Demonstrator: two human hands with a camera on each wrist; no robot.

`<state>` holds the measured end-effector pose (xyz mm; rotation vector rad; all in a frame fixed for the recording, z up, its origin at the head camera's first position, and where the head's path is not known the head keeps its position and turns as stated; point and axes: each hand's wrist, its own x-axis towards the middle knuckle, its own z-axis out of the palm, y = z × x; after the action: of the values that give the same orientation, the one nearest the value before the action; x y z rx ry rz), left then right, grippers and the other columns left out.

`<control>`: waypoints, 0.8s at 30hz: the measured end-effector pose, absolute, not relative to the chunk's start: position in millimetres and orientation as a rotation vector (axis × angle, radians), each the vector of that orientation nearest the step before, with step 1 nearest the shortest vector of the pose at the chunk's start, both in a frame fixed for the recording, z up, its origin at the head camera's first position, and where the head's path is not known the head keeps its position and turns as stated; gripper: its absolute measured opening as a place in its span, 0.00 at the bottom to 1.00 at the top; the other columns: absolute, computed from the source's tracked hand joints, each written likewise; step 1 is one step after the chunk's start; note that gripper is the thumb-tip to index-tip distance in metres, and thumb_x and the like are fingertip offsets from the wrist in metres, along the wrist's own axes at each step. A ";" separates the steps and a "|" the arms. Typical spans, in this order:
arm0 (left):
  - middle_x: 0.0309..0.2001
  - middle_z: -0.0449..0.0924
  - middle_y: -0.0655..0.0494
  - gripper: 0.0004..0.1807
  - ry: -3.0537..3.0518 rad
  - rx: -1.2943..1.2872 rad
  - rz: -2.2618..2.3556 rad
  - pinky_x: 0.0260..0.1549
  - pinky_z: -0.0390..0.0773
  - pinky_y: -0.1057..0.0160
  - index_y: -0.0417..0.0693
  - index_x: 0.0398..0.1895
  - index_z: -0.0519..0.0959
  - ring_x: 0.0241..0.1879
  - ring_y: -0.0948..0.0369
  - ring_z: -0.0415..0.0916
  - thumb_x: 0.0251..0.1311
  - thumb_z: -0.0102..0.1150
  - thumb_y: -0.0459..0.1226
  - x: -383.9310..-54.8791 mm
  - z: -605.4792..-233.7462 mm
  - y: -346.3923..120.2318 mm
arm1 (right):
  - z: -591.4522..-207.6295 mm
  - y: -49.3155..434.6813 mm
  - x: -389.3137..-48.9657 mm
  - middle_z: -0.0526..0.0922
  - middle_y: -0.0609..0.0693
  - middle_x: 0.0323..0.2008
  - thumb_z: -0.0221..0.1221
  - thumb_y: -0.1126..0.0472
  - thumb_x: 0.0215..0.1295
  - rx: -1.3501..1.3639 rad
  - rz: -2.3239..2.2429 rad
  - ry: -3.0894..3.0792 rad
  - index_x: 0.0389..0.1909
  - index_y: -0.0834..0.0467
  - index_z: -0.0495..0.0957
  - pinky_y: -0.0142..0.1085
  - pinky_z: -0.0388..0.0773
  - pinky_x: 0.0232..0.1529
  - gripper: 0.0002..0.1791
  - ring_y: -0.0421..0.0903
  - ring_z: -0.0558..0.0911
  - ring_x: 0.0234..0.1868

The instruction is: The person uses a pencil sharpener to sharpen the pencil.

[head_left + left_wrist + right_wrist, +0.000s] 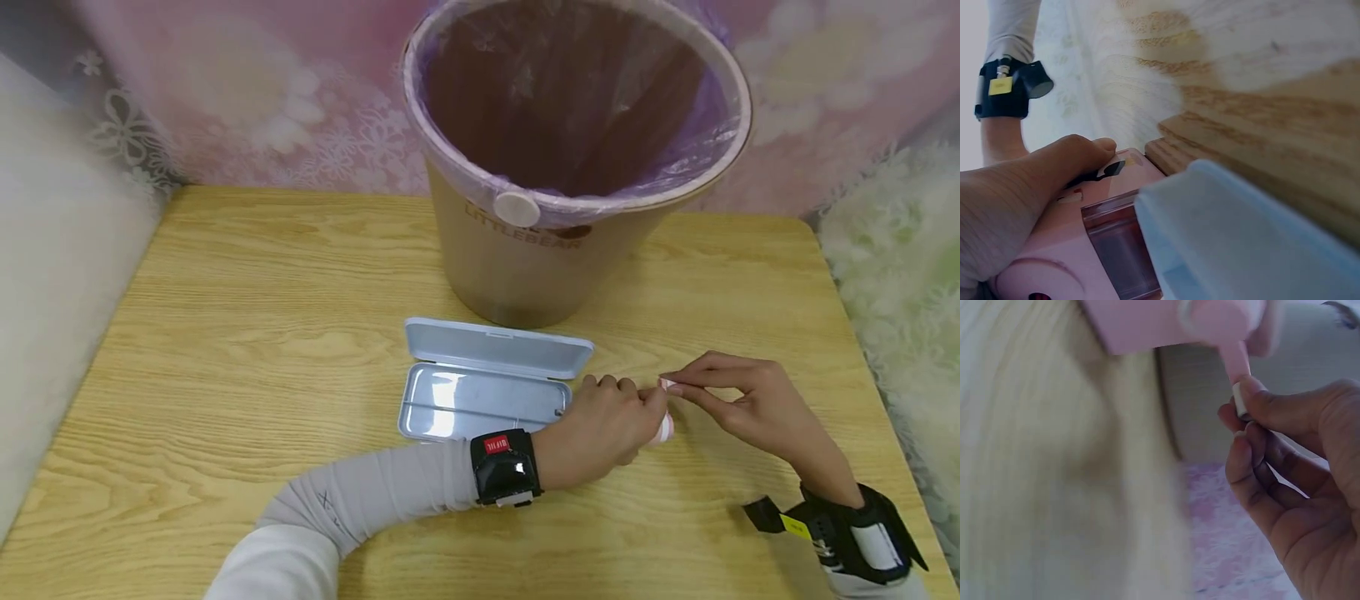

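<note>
- At the left, the open pencil case (pixel 402 408) lies on the table (pixel 285 275).
- Your left hand (pixel 607 421) is clamped on the pink sharpener (pixel 1066 234), just right of the case; whether those two touch, I cannot tell.
- Expect a light, stiff, smooth plastic body that may slip: hold its solid sides, off the see-through drawer (pixel 1119 250), likely the more brittle part.
- Farthest right, your right hand (pixel 753 404) pinches the white knob (pixel 1239 400) ending the crank (pixel 1234 359); that slim arm could snap sideways, so keep hold at the knob.
</note>
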<state>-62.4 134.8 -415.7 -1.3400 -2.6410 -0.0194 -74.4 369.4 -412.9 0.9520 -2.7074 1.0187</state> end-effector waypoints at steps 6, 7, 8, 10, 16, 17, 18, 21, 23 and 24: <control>0.24 0.72 0.66 0.10 -2.629 -1.336 -0.035 0.20 0.61 0.70 0.56 0.39 0.72 0.22 0.69 0.65 0.67 0.60 0.49 -61.1 -416.8 135.3 | -437.8 368.3 -65.1 0.87 0.39 0.35 0.70 0.83 0.42 1.052 1.028 -2.756 0.34 0.52 0.90 0.20 0.77 0.36 0.24 0.31 0.84 0.35; 0.23 0.72 0.66 0.10 -2.623 -1.331 -0.036 0.20 0.60 0.70 0.56 0.38 0.71 0.21 0.69 0.65 0.67 0.59 0.48 -61.1 -416.9 134.9 | -439.8 367.4 -61.3 0.86 0.39 0.34 0.70 0.83 0.42 1.056 1.044 -2.764 0.33 0.51 0.90 0.20 0.77 0.36 0.24 0.31 0.84 0.35; 0.23 0.72 0.66 0.10 -2.620 -1.324 -0.035 0.20 0.59 0.70 0.56 0.38 0.71 0.21 0.69 0.64 0.68 0.59 0.48 -61.2 -416.8 134.6 | -441.0 366.4 -57.5 0.87 0.39 0.34 0.69 0.83 0.43 1.060 1.066 -2.772 0.32 0.51 0.90 0.20 0.76 0.37 0.24 0.31 0.84 0.36; 0.23 0.71 0.66 0.08 -2.606 -1.309 -0.026 0.20 0.58 0.70 0.56 0.37 0.72 0.21 0.69 0.64 0.70 0.57 0.47 -61.2 -416.6 134.4 | -441.3 364.6 -48.7 0.86 0.39 0.33 0.70 0.82 0.45 1.069 1.117 -2.787 0.32 0.49 0.90 0.20 0.75 0.36 0.23 0.30 0.82 0.35; 0.21 0.70 0.65 0.06 -2.573 -1.269 -0.010 0.19 0.54 0.70 0.55 0.36 0.73 0.19 0.70 0.62 0.73 0.51 0.41 -61.0 -416.6 133.8 | -425.5 361.9 -23.9 0.87 0.39 0.35 0.70 0.79 0.50 1.106 1.293 -2.820 0.40 0.52 0.90 0.21 0.73 0.31 0.21 0.31 0.81 0.32; 0.21 0.70 0.65 0.06 -2.569 -1.270 -0.009 0.19 0.54 0.70 0.55 0.35 0.72 0.19 0.70 0.61 0.74 0.50 0.41 -61.0 -416.6 133.5 | -421.1 362.1 -21.0 0.88 0.38 0.36 0.70 0.79 0.50 1.115 1.287 -2.824 0.41 0.51 0.90 0.20 0.74 0.32 0.22 0.30 0.82 0.33; 0.20 0.69 0.65 0.06 -2.567 -1.273 -0.012 0.19 0.53 0.70 0.55 0.35 0.72 0.19 0.70 0.61 0.74 0.49 0.40 -61.0 -416.6 133.3 | -416.7 362.5 -18.4 0.87 0.38 0.36 0.70 0.79 0.50 1.125 1.282 -2.824 0.41 0.51 0.90 0.20 0.74 0.32 0.22 0.30 0.81 0.33; 0.20 0.67 0.66 0.08 -2.552 -1.277 -0.028 0.19 0.53 0.70 0.55 0.34 0.72 0.19 0.70 0.59 0.75 0.46 0.37 -61.2 -416.8 132.9 | -403.6 364.1 -13.9 0.87 0.37 0.35 0.70 0.81 0.46 1.136 1.298 -2.776 0.43 0.53 0.89 0.20 0.73 0.32 0.25 0.29 0.79 0.32; 0.20 0.67 0.66 0.09 -2.543 -1.271 -0.036 0.19 0.52 0.70 0.55 0.34 0.72 0.19 0.70 0.58 0.75 0.46 0.37 -61.2 -416.8 132.8 | -395.9 365.5 -14.2 0.86 0.39 0.35 0.71 0.81 0.44 1.135 1.290 -2.719 0.43 0.54 0.89 0.21 0.71 0.31 0.26 0.29 0.77 0.32; 0.20 0.67 0.66 0.08 -2.542 -1.268 -0.038 0.19 0.52 0.69 0.55 0.34 0.72 0.19 0.70 0.58 0.74 0.47 0.37 -61.3 -416.7 133.0 | -392.6 366.2 -15.6 0.86 0.40 0.35 0.70 0.81 0.44 1.134 1.284 -2.691 0.43 0.55 0.89 0.22 0.71 0.31 0.25 0.29 0.77 0.32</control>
<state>-61.3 133.0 -416.7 -1.2683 -2.5423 -0.0377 -15.6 366.2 -392.6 1.1341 -2.6907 1.2843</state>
